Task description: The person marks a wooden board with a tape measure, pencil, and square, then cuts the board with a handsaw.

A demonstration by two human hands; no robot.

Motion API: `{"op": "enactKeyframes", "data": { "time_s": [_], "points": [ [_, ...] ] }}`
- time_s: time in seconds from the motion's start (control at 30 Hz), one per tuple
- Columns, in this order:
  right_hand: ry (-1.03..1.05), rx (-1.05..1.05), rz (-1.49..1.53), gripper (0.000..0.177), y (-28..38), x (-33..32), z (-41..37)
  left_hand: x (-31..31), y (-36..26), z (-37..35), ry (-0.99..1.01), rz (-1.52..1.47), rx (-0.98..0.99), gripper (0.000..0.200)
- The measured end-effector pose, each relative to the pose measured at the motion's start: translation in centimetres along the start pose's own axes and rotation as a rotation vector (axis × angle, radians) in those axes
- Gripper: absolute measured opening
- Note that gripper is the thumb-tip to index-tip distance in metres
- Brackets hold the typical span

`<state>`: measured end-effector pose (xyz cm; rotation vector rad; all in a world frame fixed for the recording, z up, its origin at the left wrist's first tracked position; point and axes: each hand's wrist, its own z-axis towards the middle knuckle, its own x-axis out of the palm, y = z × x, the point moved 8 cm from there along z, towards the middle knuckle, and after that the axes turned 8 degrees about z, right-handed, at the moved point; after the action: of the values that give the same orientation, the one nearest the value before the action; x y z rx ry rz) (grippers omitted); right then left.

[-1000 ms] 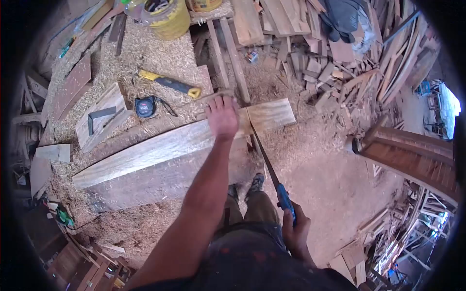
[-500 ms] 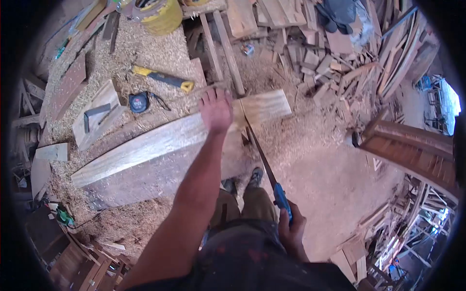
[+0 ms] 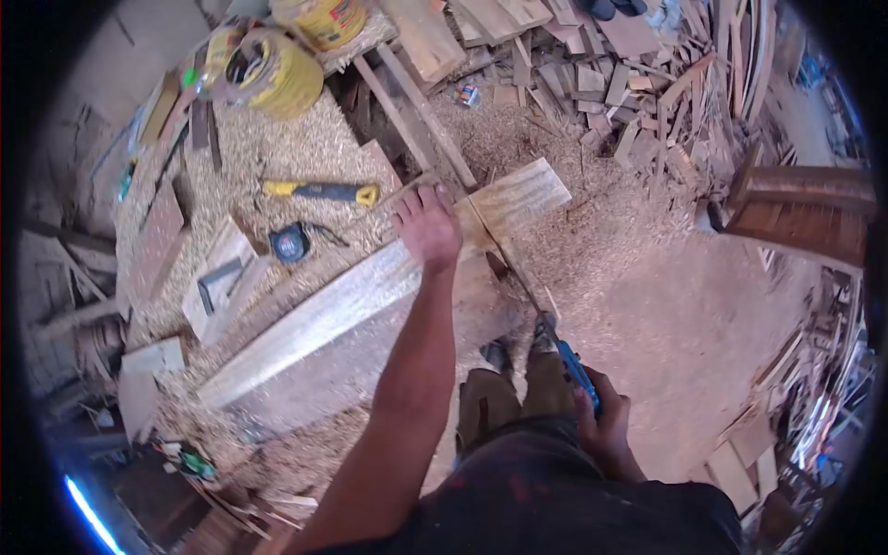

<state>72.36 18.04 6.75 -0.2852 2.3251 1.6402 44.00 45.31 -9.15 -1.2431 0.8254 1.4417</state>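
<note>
A long pale plank point(image 3: 324, 319) lies across a wide dark board point(image 3: 319, 384), its right end jutting past the board. My left hand point(image 3: 428, 225) presses on top of the plank near that end, fingers stretched out a little apart. In my right hand point(image 3: 606, 416) is the blue handle of a handsaw point(image 3: 580, 375), the fingers wrapped round it. The saw's blade slants up to the plank just right of my left hand, where it meets a cut line. A yellow and black tool point(image 3: 319, 191) and a tape measure point(image 3: 290, 242) lie beyond the plank.
Yellow buckets point(image 3: 277, 74) stand at the upper left on shavings. A metal square point(image 3: 215, 282) rests on a wood piece at the left. Offcuts point(image 3: 601, 88) are heaped at the top right. A wooden furniture piece point(image 3: 800, 208) stands at the right.
The whole view has shifted and turned, so the plank appears more tilted and further right. My left hand stays on the plank and my right hand still holds the saw.
</note>
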Motion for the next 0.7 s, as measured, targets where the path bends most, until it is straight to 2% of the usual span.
{"op": "enactKeyframes", "data": {
  "time_s": [0.03,0.1,0.13,0.17,0.2,0.3,0.37,0.4,0.47,0.5,0.6,0.63,0.67,0.7],
  "points": [
    [0.017,0.013,-0.036,0.039,-1.3,1.8,1.6,0.1,0.0,-0.3,0.019,0.004,-0.004,0.033],
    [0.075,0.015,-0.124,0.042,-5.1,7.0,10.0,0.3,0.1,-0.4,0.049,0.004,-0.012,0.034],
    [0.044,0.002,-0.080,0.041,-4.3,10.0,15.6,0.6,0.3,-0.4,0.052,0.008,-0.019,0.034],
    [-0.017,-0.128,-0.089,0.041,-2.9,12.3,19.4,0.7,0.3,-0.3,0.050,0.011,-0.030,0.034],
    [0.010,-0.098,-0.181,0.043,-2.2,14.4,22.7,0.6,0.0,0.2,0.015,0.017,-0.018,0.034],
    [0.058,-0.061,-0.181,0.052,-1.2,13.2,21.0,0.1,0.2,-0.9,-0.011,0.035,0.026,0.034],
    [0.088,-0.019,-0.058,0.048,-2.2,7.7,12.4,0.5,0.2,-0.5,-0.018,0.025,0.017,0.033],
    [0.141,0.157,-0.043,0.046,-1.9,4.8,7.6,0.2,0.0,-0.5,-0.051,0.015,0.042,0.032],
    [0.022,0.008,0.010,0.044,-3.3,1.0,-0.9,0.3,-0.1,-1.0,-0.046,0.022,0.050,0.031],
    [-0.011,-0.049,-0.007,0.044,-3.2,0.1,-1.8,0.2,-0.2,-0.5,-0.062,0.027,0.043,0.031],
    [0.133,0.134,-0.087,0.042,-5.8,6.0,8.3,0.4,-0.2,0.1,0.011,0.071,0.026,0.032],
    [0.008,-0.051,-0.109,0.039,-4.9,8.7,14.2,0.3,-0.1,-0.3,0.026,0.070,0.021,0.032],
    [0.056,-0.056,0.046,0.038,-3.1,10.9,18.2,0.2,-0.3,-0.2,-0.011,0.052,0.041,0.032],
    [0.042,-0.070,-0.059,0.039,-1.8,12.2,20.7,0.6,-0.2,0.2,-0.047,0.032,0.052,0.033]
  ]
}}
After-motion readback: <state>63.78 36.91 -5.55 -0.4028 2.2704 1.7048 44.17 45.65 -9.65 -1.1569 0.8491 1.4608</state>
